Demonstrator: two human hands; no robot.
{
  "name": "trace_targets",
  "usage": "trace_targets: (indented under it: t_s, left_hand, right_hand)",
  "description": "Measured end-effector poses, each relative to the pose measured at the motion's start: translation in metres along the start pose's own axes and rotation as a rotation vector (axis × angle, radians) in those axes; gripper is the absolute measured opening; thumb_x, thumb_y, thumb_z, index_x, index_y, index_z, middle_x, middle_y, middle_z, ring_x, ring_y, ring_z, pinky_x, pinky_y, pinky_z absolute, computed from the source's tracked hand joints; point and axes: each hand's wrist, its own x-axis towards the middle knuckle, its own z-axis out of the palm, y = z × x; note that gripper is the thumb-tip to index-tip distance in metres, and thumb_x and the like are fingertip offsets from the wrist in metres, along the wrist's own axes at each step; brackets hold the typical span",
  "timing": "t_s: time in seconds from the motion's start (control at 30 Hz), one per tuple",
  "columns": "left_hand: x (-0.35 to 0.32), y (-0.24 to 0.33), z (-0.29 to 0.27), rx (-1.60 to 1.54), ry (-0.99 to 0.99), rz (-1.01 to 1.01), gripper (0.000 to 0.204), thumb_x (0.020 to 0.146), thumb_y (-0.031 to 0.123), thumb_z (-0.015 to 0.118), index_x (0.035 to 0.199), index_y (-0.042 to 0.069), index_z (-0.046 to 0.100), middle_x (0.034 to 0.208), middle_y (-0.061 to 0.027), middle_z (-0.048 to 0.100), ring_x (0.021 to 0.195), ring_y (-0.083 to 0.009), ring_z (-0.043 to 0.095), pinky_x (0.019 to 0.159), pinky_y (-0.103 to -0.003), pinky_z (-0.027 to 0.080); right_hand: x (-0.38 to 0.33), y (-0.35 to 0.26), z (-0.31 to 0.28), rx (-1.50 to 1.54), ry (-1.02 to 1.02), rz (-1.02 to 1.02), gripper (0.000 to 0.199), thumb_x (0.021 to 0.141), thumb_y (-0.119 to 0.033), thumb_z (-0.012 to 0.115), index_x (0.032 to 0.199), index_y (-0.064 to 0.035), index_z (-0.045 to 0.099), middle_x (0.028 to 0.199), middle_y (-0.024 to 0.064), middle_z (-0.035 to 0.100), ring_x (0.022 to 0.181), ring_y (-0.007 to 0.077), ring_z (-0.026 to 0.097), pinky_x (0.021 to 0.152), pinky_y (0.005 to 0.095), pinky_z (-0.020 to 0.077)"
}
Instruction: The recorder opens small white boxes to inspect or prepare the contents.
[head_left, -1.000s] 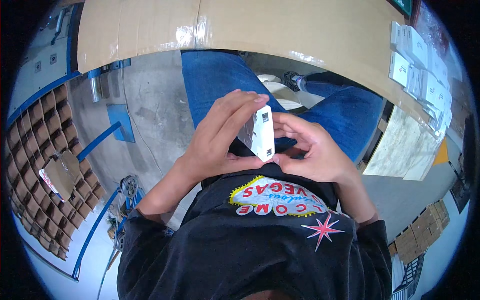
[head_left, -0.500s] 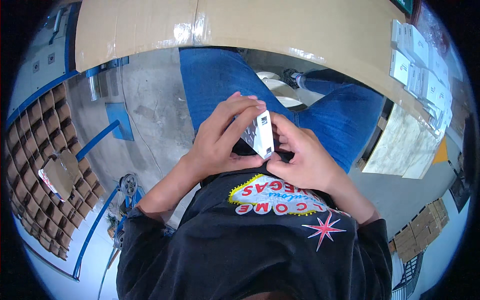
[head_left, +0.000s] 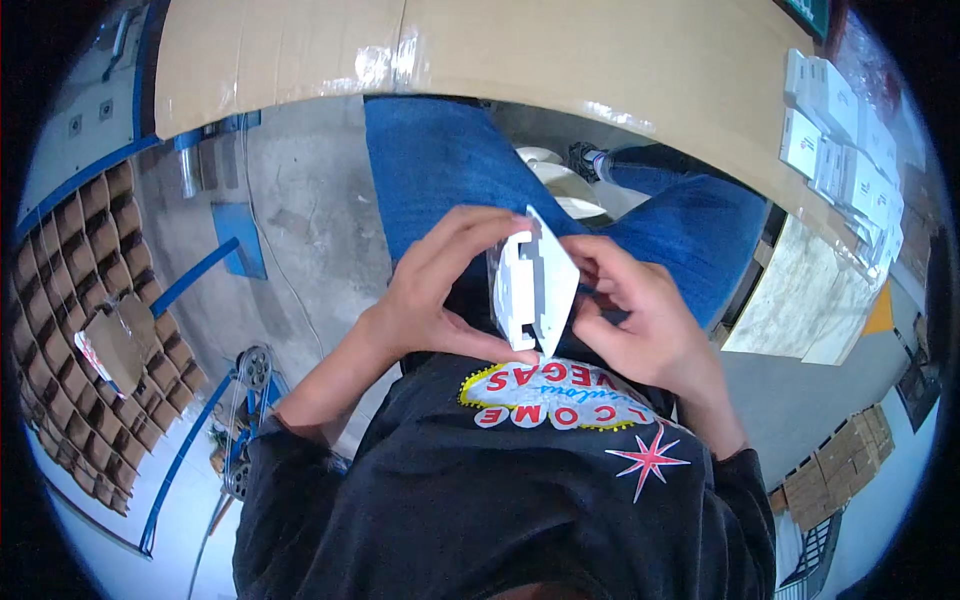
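Observation:
A small white cardboard box is held upright above my lap. My left hand clasps it from the left, fingers over its far end and thumb under its near end. A flat white flap stands out along the box's right side, with a grey gap and notched edges between them. Beside the flap is my right hand, its fingers half curled and its thumb apart from them. The fingertips are close to the flap's edge; whether they touch it I cannot tell. The box's inside is hidden.
A cardboard-covered table spans the far side. Stacks of white boxes sit on its right end. Cardboard dividers are at the left, near a blue-framed pulley machine. A pale board stands below the table's right side.
The box has turned, and the white flap now stands away from its right side. My right hand has drawn back to the right from the box; my left hand keeps its hold.

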Motion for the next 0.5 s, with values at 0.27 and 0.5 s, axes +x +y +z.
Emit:
trace_targets:
  t_s: [0.27, 0.5]
  left_hand:
    - [-0.015, -0.025, 0.021, -0.084, 0.09, -0.172, 0.099, 0.059, 0.032, 0.1, 0.141, 0.0, 0.055, 0.134, -0.0176, 0.058, 0.123, -0.0308, 0.061, 0.103, -0.042, 0.051]
    - [-0.004, -0.03, 0.026, -0.668, 0.193, -0.383, 0.082, 0.083, 0.017, 0.084, 0.152, -0.001, 0.044, 0.142, -0.0115, 0.049, 0.138, -0.026, 0.048, 0.11, -0.042, 0.047]
  right_hand:
    - [0.017, 0.036, 0.001, 0.331, -0.142, 0.065, 0.066, 0.087, 0.008, 0.058, 0.151, -0.0028, 0.044, 0.139, 0.0112, 0.059, 0.125, 0.0216, 0.062, 0.098, 0.0376, 0.0543]
    - [0.028, 0.014, 0.007, -0.065, -0.005, -0.051, 0.098, 0.078, -0.016, 0.088, 0.161, -0.0121, 0.035, 0.12, 0.0113, 0.061, 0.101, 0.023, 0.062, 0.091, 0.0383, 0.0551]
